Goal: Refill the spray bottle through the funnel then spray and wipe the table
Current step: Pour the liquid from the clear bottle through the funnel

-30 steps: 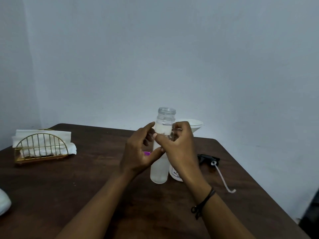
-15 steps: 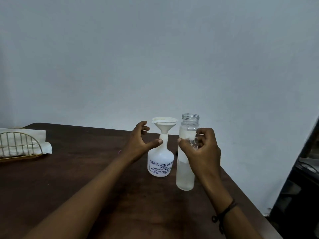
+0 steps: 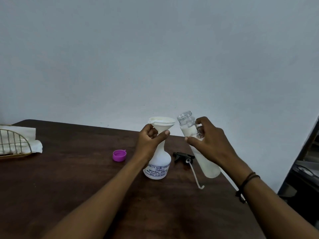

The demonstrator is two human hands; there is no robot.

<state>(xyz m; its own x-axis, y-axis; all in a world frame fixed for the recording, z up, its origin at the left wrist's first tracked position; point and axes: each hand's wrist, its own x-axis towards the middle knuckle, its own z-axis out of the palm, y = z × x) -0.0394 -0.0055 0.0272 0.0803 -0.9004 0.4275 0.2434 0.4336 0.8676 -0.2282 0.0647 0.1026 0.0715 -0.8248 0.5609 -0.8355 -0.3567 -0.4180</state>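
A white spray bottle (image 3: 158, 167) with blue lettering stands on the dark wooden table (image 3: 72, 187). A white funnel (image 3: 162, 124) sits in its neck. My left hand (image 3: 149, 142) grips the funnel's stem and the bottle's neck. My right hand (image 3: 209, 144) holds a clear open-topped bottle (image 3: 207, 163) of cloudy liquid, lifted off the table and tilted, its mouth leaning toward the funnel's rim. No liquid is seen pouring. The black spray head (image 3: 183, 156) with its white dip tube lies on the table behind the two bottles.
A purple cap (image 3: 119, 155) lies open side up, left of the spray bottle. A gold wire holder (image 3: 15, 144) with white napkins stands at the table's far left. The table's right edge runs close under my right forearm, with dark furniture (image 3: 303, 173) beyond it.
My right hand has lifted the clear bottle off the table and tilted its mouth toward the funnel. My left hand has closed on the funnel's stem.
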